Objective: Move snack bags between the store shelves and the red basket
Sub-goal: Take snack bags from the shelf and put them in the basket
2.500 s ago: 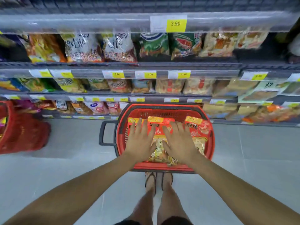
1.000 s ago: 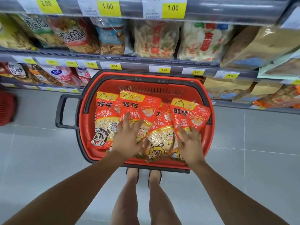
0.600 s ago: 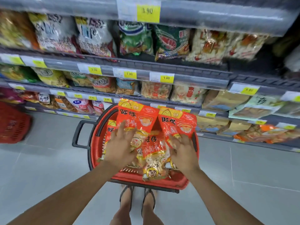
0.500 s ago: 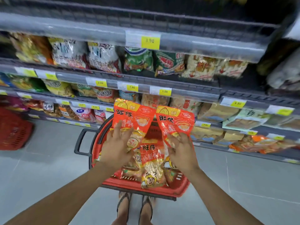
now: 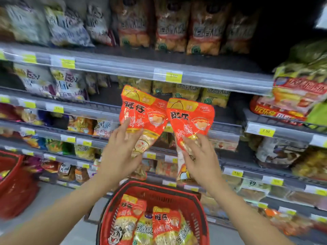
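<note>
My left hand [image 5: 122, 152] holds one red-and-yellow snack bag [image 5: 141, 112] by its lower part, raised in front of the shelves. Beside it, my right hand [image 5: 200, 156] grips a second bag of the same kind [image 5: 191, 119]. Both bags are upright and nearly touch at their upper edges, level with a shelf [image 5: 177, 76] of yellow packets. Below my arms stands the red basket [image 5: 198, 206] on the floor, with several more snack bags [image 5: 166, 223] lying in it.
Shelves of assorted snack bags with yellow price tags fill the view ahead. A gap in the shelf row [image 5: 108, 96] lies behind the raised bags. Another red basket [image 5: 12, 183] stands at the left edge. Grey floor shows at the lower left.
Both hands have lifted a red snack bag each out of the basket and up to shelf height. The view has tilted upward; the basket now sits low in the frame.
</note>
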`<state>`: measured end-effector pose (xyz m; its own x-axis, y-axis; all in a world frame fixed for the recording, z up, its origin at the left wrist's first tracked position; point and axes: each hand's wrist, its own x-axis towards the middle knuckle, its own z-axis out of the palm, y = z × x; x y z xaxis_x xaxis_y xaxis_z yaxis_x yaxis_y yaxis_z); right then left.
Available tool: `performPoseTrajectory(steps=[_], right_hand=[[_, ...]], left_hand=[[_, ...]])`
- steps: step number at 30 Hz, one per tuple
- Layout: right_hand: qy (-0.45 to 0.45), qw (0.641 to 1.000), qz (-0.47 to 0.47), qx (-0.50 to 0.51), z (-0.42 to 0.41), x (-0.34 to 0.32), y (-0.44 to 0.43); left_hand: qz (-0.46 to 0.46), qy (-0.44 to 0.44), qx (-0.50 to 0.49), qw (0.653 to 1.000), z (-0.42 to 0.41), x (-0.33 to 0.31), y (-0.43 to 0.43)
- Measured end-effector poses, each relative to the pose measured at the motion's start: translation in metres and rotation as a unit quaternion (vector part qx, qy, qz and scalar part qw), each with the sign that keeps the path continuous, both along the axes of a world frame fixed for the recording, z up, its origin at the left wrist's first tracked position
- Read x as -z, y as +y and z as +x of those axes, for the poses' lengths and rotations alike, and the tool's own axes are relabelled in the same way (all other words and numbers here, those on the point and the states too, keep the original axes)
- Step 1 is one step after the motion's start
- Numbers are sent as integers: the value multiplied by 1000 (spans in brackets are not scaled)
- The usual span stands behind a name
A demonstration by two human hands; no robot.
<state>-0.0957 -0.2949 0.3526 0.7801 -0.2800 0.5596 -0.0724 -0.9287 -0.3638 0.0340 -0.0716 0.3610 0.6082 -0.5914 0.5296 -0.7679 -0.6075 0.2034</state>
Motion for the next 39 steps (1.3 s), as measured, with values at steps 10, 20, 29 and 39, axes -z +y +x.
performPoseTrajectory(steps=[10,20,29,39], right_hand=[[-170,980,-104,-16,28,-154,9],[-230,971,-63,20,87,-315,4],[-102,988,-60,102,164,-431,12],[-79,980,-93,158,277,-483,-4]], left_hand=[[-182,-146,-1,972,19,-136,-10],[-304,-201,-21,931,79,-290,-39],[-274,-79,-31,958,162,-380,-64],[-209,-74,-87,971,235,-441,-96]])
